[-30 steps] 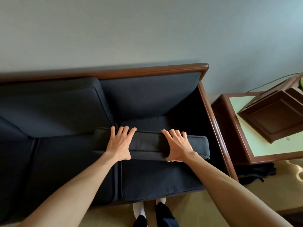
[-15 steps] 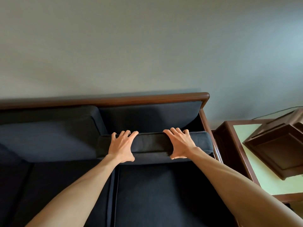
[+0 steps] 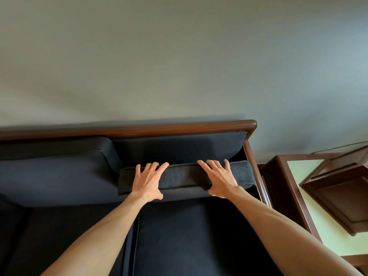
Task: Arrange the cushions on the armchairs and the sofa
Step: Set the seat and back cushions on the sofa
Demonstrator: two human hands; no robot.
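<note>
Nearest, both dark fabric seat cushions [image 3: 189, 236] lay flat on the wood-framed sofa [image 3: 179, 127]. Beyond, the left hand [image 3: 148, 181] and right hand [image 3: 220, 179], fingers spread, pressed the dark rectangular back cushion [image 3: 184, 176] rearward, not yet upright; armchairs unseen.

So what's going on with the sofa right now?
A person is fitting a dark back cushion into the right end of the sofa. The left hand and right hand both press flat on it with spread fingers. The cushion sits low and tilted, not yet upright against the backrest. The neighbouring cushion on the left is already in place. A side table stands to the right.
</note>
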